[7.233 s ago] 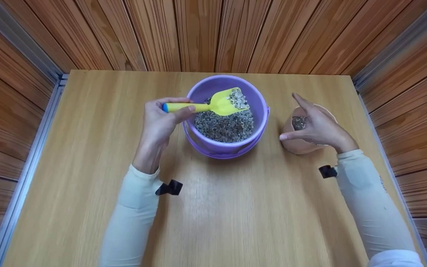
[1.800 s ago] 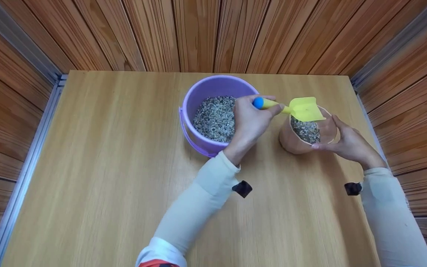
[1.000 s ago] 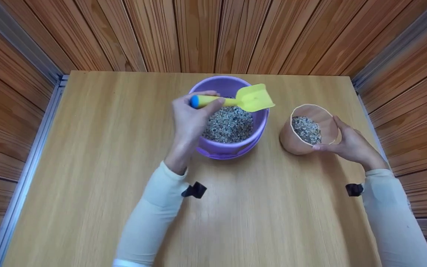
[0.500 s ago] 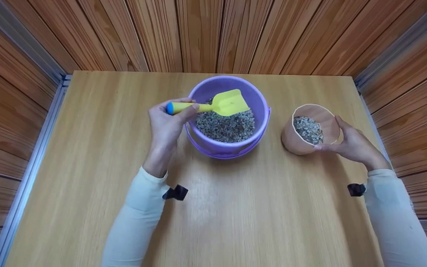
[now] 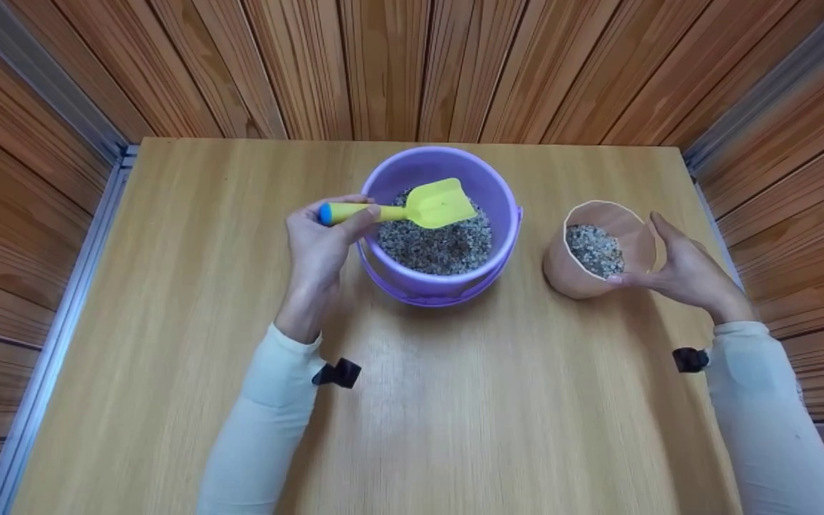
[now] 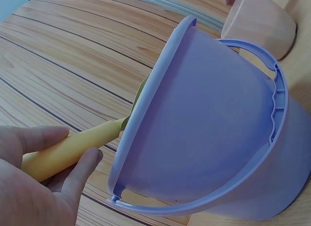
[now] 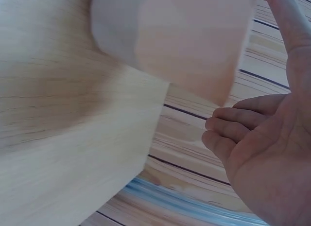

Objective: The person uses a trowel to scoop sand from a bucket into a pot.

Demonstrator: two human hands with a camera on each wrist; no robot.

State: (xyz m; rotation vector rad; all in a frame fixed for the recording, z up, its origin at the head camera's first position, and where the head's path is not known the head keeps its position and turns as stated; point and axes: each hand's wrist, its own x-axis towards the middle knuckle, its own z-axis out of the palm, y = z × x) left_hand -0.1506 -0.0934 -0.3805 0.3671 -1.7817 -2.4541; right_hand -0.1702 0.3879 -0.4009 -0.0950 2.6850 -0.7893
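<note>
My left hand point(image 5: 320, 239) grips the handle of a yellow toy shovel point(image 5: 439, 204) with a blue end cap. Its blade, with no gravel on it, is above a purple bucket point(image 5: 435, 286) holding grey gravel point(image 5: 448, 250). In the left wrist view, the bucket's wall point(image 6: 204, 114) hides most of the blade. At the right stands a peach-coloured pot point(image 5: 573, 275), part filled with similar gravel. Beside its right side is my right hand point(image 5: 694, 275), thumb near the rim. The right wrist view shows those fingers point(image 7: 226, 131) loosely extended, apart from the pot point(image 7: 180, 41).
The containers stand on a light wooden table point(image 5: 455, 415). Wood-plank panels point(image 5: 383, 71) enclose it at the back and sides, with metal rails point(image 5: 61, 336) along the edges. The bucket's purple handle hangs down at its front.
The shovel went from the bucket with gravel to over the pot, then back above the bucket, bare. Gravel in the pot has risen. Lately my right hand has eased off the pot's side.
</note>
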